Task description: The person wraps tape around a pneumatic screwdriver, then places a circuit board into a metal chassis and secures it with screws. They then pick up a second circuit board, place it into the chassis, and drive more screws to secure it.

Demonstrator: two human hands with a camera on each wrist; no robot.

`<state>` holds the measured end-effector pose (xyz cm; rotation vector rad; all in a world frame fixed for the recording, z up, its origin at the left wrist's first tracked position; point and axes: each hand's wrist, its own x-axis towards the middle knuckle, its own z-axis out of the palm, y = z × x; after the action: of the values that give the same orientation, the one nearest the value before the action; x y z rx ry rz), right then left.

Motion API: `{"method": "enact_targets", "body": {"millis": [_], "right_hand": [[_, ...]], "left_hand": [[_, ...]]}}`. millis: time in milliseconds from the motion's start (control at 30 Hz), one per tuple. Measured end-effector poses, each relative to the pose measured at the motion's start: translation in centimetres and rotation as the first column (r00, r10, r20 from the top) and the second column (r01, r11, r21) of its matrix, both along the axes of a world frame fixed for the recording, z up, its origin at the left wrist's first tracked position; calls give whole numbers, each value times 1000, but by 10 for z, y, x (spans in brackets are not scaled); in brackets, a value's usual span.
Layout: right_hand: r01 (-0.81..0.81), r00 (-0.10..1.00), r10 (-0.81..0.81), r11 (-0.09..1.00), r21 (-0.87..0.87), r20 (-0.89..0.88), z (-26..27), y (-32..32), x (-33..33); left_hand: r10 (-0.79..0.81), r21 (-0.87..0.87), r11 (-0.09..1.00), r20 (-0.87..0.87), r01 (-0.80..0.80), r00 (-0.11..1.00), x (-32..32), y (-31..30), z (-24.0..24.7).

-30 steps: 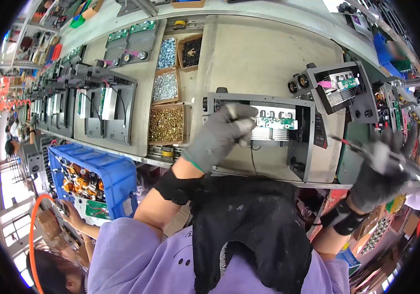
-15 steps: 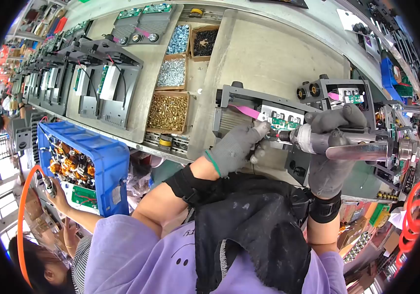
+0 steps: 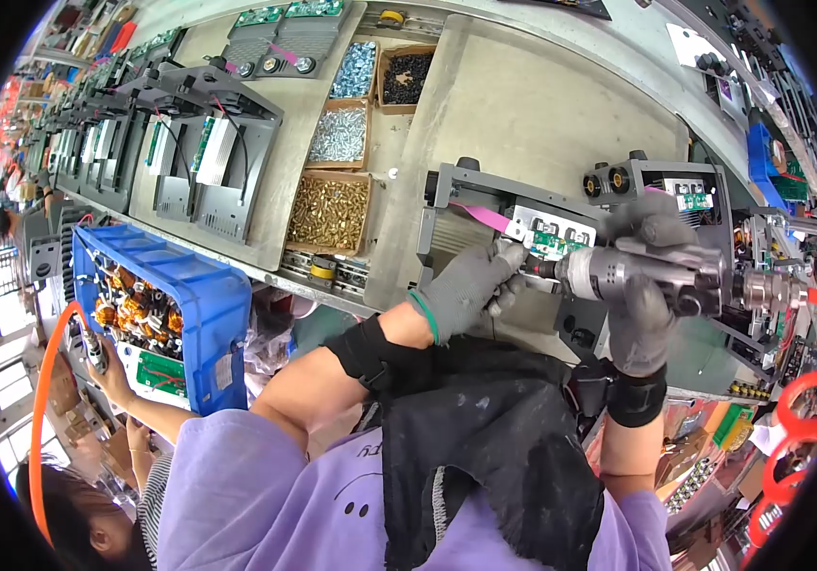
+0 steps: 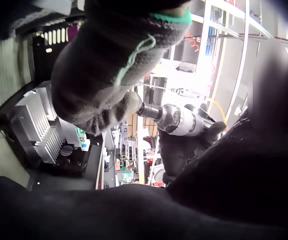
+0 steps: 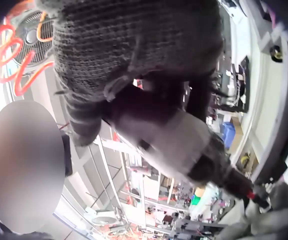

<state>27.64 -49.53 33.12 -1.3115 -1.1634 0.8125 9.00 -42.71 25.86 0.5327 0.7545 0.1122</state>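
My gloved right hand (image 3: pixel 645 324) grips a pneumatic screwdriver (image 3: pixel 608 274), which lies nearly level and points left. Its dark bit end (image 3: pixel 538 268) meets the fingertips of my gloved left hand (image 3: pixel 466 287). Those fingers are curled and pinch a small shiny piece (image 5: pixel 268 204) at the bit's tip; most of it is hidden. Both hands are over the near side of an open grey metal case (image 3: pixel 435 214). Inside the case are a green circuit board (image 3: pixel 549 246), a pink strip (image 3: pixel 487 218) and a finned heat sink (image 4: pixel 43 122).
Card boxes of brass screws (image 3: pixel 327 211), silver screws (image 3: pixel 338 133) and black screws (image 3: pixel 407 76) stand to the left. A second case (image 3: pixel 656 171) is at the right. A blue crate (image 3: pixel 228 328) holds copper-wound parts. Another person's arm (image 3: pixel 156 414) is at lower left; a coiled orange hose (image 3: pixel 794 409) hangs at right.
My right hand brought the screwdriver from the far right to the left hand's fingertips. My left hand moved right and slightly down. Over the last half second the screwdriver turned slightly, its bit still at the fingertips.
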Motion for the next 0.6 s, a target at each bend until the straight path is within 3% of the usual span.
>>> {"method": "enact_targets", "body": {"millis": [67, 133, 200, 300, 367, 400, 467, 500, 533, 567, 600], "right_hand": [[222, 962, -204, 972, 84, -183, -2, 8, -22], [194, 914, -143, 976, 102, -379, -6, 14, -27], [179, 907, -107, 974, 142, -406, -13, 18, -26], [196, 923, -122, 965, 174, -364, -22, 26, -25], [169, 980, -135, 952, 255, -148, -26, 31, -25], [165, 981, -131, 954, 252, -146, -31, 31, -25], [127, 991, -135, 968, 218, 23, -41, 31, -22], [138, 989, -147, 963, 231, 20, -41, 32, -26], [130, 990, -138, 965, 227, 18, -42, 32, -27], [123, 992, -122, 961, 246, -19, -42, 33, -28], [117, 993, -106, 957, 267, -54, -42, 35, -29]], "left_hand": [[-7, 281, 959, -143, 48, 990, 3, 2, -4], [-2, 299, 954, -97, 31, 995, 1, 4, -15], [2, 319, 948, -43, 12, 999, 3, 7, -18], [8, 364, 931, -57, 13, 998, 6, 12, -16], [-13, 423, 904, -100, 54, 995, 9, 13, -18], [-8, 421, 906, -99, 49, 995, 10, 13, -20], [19, 669, 726, -250, 159, 968, 10, 13, -25], [23, 667, 729, -250, 155, 968, 10, 13, -28], [163, 888, 321, -395, 330, 904, 8, 12, -30], [353, 845, -138, -446, 517, 823, 7, 12, -32], [358, 844, -134, -447, 519, 820, 7, 13, -31]]}}
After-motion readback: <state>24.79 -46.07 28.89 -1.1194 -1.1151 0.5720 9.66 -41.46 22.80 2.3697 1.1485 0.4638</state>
